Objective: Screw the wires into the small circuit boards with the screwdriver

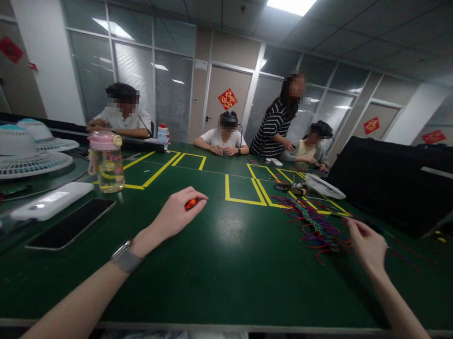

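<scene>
Two hands are laid out over the green desk point(220, 271), well apart from each other. The left hand point(175, 215) is curled shut around a small orange item point(190, 204), of which only a sliver shows between thumb and fingers, so its kind cannot be told; the hand rests on the desk just short of the yellow tape boxes point(244, 191). The right hand point(365, 244) is half closed, its fingertips pinched at the near end of a bundle of coloured cords point(315, 226) that lies spread on the desk toward a white fan point(325, 187); whether a single strand is actually gripped cannot be made out. For the handling to go well, one cord should be separated cleanly from the tangle, the rest kept flat and undisturbed, and the orange item held lightly enough to be turned in the fingers. Care is advised near the bottle point(107, 162), phone point(71, 224) and white case point(51, 201) at the left, which stand clear of both hands.
</scene>
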The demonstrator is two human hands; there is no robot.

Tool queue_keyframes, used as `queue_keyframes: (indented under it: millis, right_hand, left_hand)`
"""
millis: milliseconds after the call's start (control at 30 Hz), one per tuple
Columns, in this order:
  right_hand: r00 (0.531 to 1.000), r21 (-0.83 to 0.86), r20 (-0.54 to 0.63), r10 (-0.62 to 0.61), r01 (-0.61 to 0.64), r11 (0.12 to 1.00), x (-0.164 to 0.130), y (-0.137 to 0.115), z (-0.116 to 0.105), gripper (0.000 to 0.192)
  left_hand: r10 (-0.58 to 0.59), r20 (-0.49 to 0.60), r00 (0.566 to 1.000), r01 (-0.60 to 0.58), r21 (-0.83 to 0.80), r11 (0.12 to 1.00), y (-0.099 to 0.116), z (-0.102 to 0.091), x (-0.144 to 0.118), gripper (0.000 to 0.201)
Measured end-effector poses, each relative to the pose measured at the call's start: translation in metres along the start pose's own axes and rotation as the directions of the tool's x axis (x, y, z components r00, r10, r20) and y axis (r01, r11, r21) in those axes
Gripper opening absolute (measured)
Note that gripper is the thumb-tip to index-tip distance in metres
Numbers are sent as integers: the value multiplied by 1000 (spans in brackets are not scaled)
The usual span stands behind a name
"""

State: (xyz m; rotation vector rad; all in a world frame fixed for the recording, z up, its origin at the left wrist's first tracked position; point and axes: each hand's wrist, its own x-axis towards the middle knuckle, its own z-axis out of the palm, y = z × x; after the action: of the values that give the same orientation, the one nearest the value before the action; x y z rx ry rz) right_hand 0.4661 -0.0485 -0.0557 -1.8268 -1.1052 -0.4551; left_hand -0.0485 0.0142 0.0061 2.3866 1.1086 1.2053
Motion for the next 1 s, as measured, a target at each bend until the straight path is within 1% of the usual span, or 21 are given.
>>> queue_keyframes:
  millis: [33,67,100,133,167,200,267,333,400,467,567,700,833,1000]
  right_hand:
    - [999,1,-34,29,-29,1000,11,-11,8,50]
    - [1000,-1,1,2,-2,1000,21,-22,18,49]
    - [996,-20,67,-53,55,998,32,-32,29,48]
    - [980,-66,161,-114,126,990,42,-41,41,46]
    - [942,-125,290,-169,212,969,51,-49,54,45]
    - [919,-141,351,-180,242,960,60,-55,68,42]
    - [883,-172,439,-164,262,950,72,-61,93,36]
    - [851,-231,516,-103,254,939,79,-62,115,29]
    - [814,-287,579,-40,249,925,82,-62,132,22]
    - [779,-334,626,16,250,909,82,-62,144,23]
    - [743,-386,665,76,255,886,82,-63,154,30]
    - [725,-429,679,117,263,864,84,-65,160,31]
    - [733,-439,669,120,260,860,84,-68,160,34]
    - [765,-440,633,118,230,868,82,-74,161,32]
  left_hand:
    - [1,0,1000,-1,2,1000,0,0,0,24]
    - [1,2,1000,-1,2,1000,0,0,0,24]
    - [-1,3,1000,1,1,1000,1,0,0,24]
    - [-4,5,1000,4,-1,1000,1,0,0,25]
    - [-7,8,1000,7,-2,1000,2,0,0,25]
    - [-10,11,1000,10,-3,1000,2,0,-1,25]
    - [-11,12,1000,11,-3,1000,3,0,-1,26]
    - [-10,11,1000,10,-2,1000,3,-1,-2,26]
    - [-6,11,1000,6,-2,1000,4,-1,-2,26]
    - [-6,16,1000,6,-4,1000,4,0,-2,26]
    - [0,26,1000,1,-10,1000,6,0,-3,26]
    - [0,35,999,0,-9,1000,9,-1,-4,26]
    - [-6,25,1000,6,-9,1000,9,-1,-4,25]
    - [4,22,1000,-4,-7,1000,7,1,-3,25]
